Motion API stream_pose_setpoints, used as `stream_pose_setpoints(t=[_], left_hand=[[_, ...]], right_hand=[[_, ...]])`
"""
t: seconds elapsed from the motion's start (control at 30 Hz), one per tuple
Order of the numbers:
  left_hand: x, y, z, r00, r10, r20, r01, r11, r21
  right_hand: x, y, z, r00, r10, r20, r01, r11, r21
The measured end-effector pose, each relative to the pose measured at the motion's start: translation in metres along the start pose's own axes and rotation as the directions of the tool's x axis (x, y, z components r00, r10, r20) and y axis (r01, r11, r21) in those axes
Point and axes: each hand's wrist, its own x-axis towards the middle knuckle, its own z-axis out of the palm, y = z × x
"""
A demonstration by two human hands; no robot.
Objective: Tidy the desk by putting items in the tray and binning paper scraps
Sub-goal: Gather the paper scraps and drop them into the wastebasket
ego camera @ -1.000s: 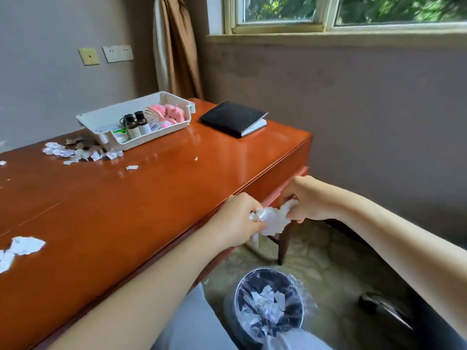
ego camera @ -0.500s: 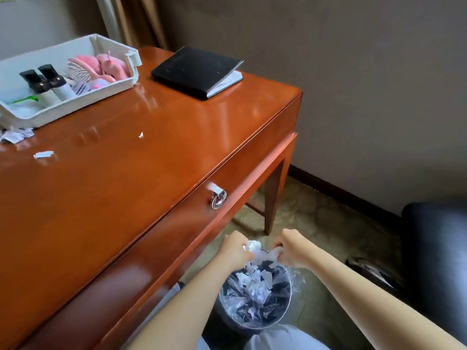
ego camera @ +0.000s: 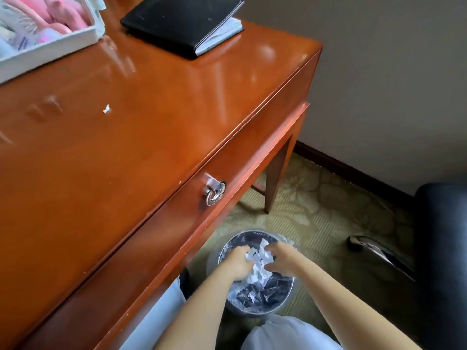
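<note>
A round bin point(ego camera: 286, 298) lined with clear plastic stands on the carpet beside the desk, with torn white paper lying inside. My left hand point(ego camera: 238, 261) and my right hand point(ego camera: 280, 258) are both down at the bin's mouth, fingers spread. A clump of white paper scraps point(ego camera: 257, 261) sits loose between them, over the bin. On the desk, one tiny paper scrap point(ego camera: 106, 109) lies on the wood. The white tray point(ego camera: 50, 50) is at the top left corner, with pink items point(ego camera: 63, 13) in it.
A black notebook point(ego camera: 182, 21) lies at the desk's far end. The orange-brown desk point(ego camera: 151, 122) has a drawer with a metal ring pull point(ego camera: 214, 193). A black chair point(ego camera: 442, 248) and its chrome base point(ego camera: 379, 251) stand right of the bin.
Both hands carried the paper clump from the desk edge down to the bin, and the fingers have spread apart. The view has tilted downward.
</note>
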Motion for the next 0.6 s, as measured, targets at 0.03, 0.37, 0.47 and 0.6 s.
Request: stream_pose_setpoints(t=[0.03,0.37,0.47,0.6], left_hand=[[-0.003,0.000,-0.001,1.000,0.005,0.004,-0.005,1.000,-0.005],[-0.077,0.024,-0.038,0.985,0.170,-0.003,-0.162,0.944,0.286],[-0.115,0.032,-0.053,0.972,0.232,-0.042,-0.203,0.914,0.352],[-0.168,0.042,-0.071,0.948,0.316,-0.045,-0.262,0.852,0.452]], right_hand=[[-0.002,-0.001,-0.003,1.000,0.005,0.004,-0.005,1.000,-0.012],[-0.057,-0.023,-0.050,0.990,-0.110,-0.091,0.095,0.983,-0.155],[-0.086,-0.040,-0.066,0.975,-0.175,-0.137,0.147,0.970,-0.196],[-0.124,-0.069,-0.085,0.952,-0.266,-0.151,0.214,0.932,-0.293]])
